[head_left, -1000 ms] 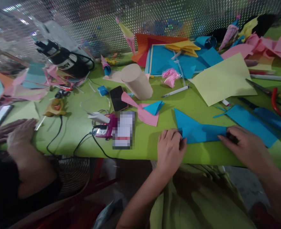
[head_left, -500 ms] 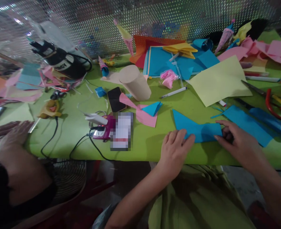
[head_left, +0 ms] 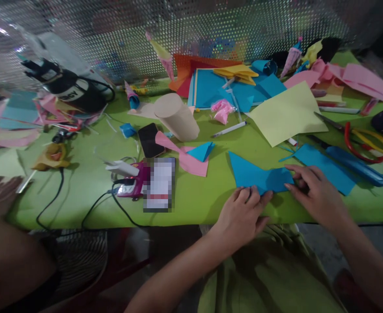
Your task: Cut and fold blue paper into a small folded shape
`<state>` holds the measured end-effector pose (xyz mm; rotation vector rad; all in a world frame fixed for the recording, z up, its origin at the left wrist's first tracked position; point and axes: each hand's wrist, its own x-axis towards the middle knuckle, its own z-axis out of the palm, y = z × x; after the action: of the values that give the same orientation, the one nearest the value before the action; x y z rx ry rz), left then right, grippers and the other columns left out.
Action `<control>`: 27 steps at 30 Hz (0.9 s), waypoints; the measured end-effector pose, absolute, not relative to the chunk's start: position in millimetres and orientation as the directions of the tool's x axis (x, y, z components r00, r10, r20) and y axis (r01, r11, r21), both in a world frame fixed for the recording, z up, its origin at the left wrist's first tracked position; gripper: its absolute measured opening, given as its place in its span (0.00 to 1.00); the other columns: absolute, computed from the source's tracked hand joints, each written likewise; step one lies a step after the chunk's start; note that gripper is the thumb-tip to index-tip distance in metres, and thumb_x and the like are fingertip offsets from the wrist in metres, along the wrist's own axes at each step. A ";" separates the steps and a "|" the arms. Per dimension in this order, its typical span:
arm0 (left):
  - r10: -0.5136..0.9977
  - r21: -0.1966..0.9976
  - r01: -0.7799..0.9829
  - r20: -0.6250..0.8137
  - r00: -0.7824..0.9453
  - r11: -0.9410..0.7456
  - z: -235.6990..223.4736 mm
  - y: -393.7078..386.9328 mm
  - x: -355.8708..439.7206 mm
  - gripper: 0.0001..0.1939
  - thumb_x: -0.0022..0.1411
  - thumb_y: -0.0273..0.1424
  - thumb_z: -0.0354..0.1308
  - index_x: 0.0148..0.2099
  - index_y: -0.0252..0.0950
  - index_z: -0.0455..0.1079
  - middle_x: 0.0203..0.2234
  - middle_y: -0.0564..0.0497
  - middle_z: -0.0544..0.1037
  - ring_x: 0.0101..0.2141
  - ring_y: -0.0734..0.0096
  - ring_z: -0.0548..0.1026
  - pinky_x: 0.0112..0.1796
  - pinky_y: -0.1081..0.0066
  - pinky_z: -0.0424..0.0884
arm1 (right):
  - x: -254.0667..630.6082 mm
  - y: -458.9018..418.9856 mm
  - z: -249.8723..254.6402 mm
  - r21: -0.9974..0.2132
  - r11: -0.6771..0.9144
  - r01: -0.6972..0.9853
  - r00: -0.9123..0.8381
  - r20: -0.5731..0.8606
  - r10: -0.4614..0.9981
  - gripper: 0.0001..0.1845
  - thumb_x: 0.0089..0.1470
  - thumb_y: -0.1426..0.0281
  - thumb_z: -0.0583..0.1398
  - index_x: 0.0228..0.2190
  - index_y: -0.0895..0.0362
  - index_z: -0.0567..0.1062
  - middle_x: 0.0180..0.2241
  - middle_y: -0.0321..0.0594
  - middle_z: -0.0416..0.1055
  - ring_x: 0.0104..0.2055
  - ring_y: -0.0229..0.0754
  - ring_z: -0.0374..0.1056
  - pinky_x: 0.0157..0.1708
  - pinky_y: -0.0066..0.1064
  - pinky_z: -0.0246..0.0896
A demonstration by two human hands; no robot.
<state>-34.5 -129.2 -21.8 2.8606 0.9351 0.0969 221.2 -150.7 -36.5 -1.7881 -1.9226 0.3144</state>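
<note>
Paper [head_left: 259, 176], blue and drawn to a point at its far left corner, lies near the front edge of the tabletop [head_left: 194, 208], where both my hands can work on it. My left hand [head_left: 240, 217] has its fingers bent and close together, tips at the paper's near edge, I'd say to press it flat; whether they grip it I cannot tell. My right hand [head_left: 318, 198] has hold of the right end, thumb and forefinger slightly parted at its corners, probably to stop it skidding. A second blue sheet [head_left: 328, 167] lies just beside that hand, with red-handled scissors [head_left: 347, 141] beyond, seemingly laid within reach. Left of me, a phone [head_left: 159, 187] lies near the front edge, screen up, perhaps for looking at.
</note>
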 end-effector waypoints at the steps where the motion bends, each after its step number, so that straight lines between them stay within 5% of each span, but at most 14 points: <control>1: 0.596 0.141 0.587 0.024 0.803 -0.797 -22.3 -129.3 -33.9 0.31 0.73 0.46 0.48 0.72 0.41 0.57 0.59 0.42 0.69 0.53 0.56 0.67 0.56 0.57 0.67 | 219.9 -152.7 -34.0 -0.473 0.135 0.871 -0.022 0.236 0.971 0.22 0.66 0.62 0.57 0.59 0.54 0.71 0.44 0.48 0.71 0.41 0.49 0.71 0.44 0.43 0.71; 5: 0.596 0.125 0.588 0.048 0.801 -0.799 -24.6 -129.0 -32.8 0.30 0.73 0.46 0.48 0.70 0.39 0.61 0.57 0.41 0.72 0.53 0.56 0.68 0.56 0.58 0.67 | 204.2 -169.0 -24.8 -0.342 0.230 0.911 -0.087 0.385 0.919 0.20 0.67 0.69 0.56 0.58 0.52 0.71 0.52 0.49 0.74 0.54 0.55 0.70 0.54 0.51 0.64; 9: 0.580 0.111 0.573 0.039 0.814 -0.812 -28.2 -129.2 -34.2 0.25 0.70 0.46 0.53 0.59 0.34 0.73 0.60 0.39 0.70 0.55 0.54 0.68 0.57 0.57 0.66 | 175.7 -189.3 -30.0 -0.347 0.413 0.842 -0.339 0.255 0.905 0.27 0.67 0.67 0.56 0.66 0.51 0.63 0.61 0.44 0.72 0.61 0.51 0.68 0.59 0.49 0.62; 12: 0.575 0.121 0.565 0.059 0.816 -0.816 -30.2 -130.0 -35.1 0.22 0.71 0.44 0.53 0.56 0.34 0.74 0.62 0.39 0.69 0.56 0.54 0.68 0.59 0.57 0.65 | 166.2 -199.1 -39.8 -0.335 0.415 0.846 -0.366 0.203 0.908 0.34 0.67 0.65 0.57 0.70 0.54 0.55 0.68 0.46 0.63 0.68 0.51 0.61 0.65 0.52 0.56; 18: 0.599 0.133 0.586 0.088 0.796 -0.799 -28.2 -132.7 -40.8 0.28 0.74 0.42 0.49 0.71 0.39 0.59 0.64 0.43 0.70 0.57 0.55 0.69 0.58 0.53 0.65 | 190.2 -208.9 -47.5 -0.250 0.331 0.910 -0.293 0.177 0.939 0.37 0.67 0.64 0.57 0.72 0.47 0.51 0.68 0.45 0.63 0.66 0.53 0.64 0.67 0.57 0.51; 27: 0.673 0.124 0.662 0.093 0.734 -0.739 -28.1 -142.6 -77.4 0.26 0.73 0.38 0.51 0.70 0.39 0.62 0.67 0.45 0.67 0.64 0.56 0.66 0.60 0.54 0.63 | 204.1 -214.6 -50.3 -0.239 0.301 0.923 -0.256 0.201 0.946 0.39 0.65 0.63 0.58 0.72 0.44 0.51 0.67 0.44 0.64 0.64 0.57 0.67 0.64 0.58 0.51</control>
<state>-77.4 -142.6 -28.1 2.8481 1.0979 0.2014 204.1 -214.6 -50.3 -1.6915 -2.2696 0.1044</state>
